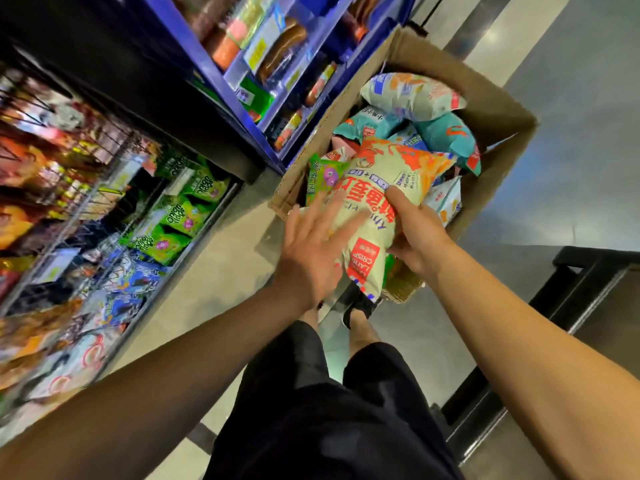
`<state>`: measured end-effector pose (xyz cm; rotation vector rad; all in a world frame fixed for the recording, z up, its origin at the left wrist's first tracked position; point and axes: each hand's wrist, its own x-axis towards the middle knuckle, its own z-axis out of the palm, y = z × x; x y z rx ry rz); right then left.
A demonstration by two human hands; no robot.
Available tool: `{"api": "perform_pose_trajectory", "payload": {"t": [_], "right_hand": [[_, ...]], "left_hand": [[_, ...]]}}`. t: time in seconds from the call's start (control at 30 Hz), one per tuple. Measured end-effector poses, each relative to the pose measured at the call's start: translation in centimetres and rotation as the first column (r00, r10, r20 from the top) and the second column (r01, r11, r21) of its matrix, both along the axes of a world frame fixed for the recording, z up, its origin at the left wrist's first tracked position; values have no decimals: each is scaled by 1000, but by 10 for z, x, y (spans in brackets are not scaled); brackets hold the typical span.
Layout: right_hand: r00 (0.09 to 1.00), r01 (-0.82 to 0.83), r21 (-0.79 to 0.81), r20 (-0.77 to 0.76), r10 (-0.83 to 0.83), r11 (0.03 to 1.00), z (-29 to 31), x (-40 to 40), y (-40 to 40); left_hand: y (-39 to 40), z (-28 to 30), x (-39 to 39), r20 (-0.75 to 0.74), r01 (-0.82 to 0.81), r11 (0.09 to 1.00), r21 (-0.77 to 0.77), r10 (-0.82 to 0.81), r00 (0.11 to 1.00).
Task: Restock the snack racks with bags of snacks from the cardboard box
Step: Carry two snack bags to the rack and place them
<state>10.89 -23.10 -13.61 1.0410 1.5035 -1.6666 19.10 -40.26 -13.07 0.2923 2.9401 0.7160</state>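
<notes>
With the right hand (417, 237) gripping the pale snack bag (377, 202) and the flat left hand (311, 251) steadying it, lift gently clear of the cardboard box (498, 109) without crushing.

Pale tiled floor (221, 271) under an open cardboard box (498, 109) beside the wire snack rack (104, 202).
</notes>
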Motion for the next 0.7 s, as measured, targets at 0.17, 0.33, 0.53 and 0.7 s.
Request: {"api": "perform_pose_trajectory", "payload": {"t": [0.17,0.33,0.53,0.7], "right_hand": [[930,347,-136,-80,-359,928,8,0,7],[894,374,-264,-155,-421,889,17,1,4],[987,-160,-49,-23,159,986,25,4,29],[727,-495,480,-228,648,724,34,-9,56]], "left_hand": [[-12,10,-26,449,-670,635,384,506,737],[18,33,-49,896,-909,208,362,192,400],[12,34,-74,758,-833,196,518,345,553],[-29,38,-108,604,-530,785,320,263,753]]}}
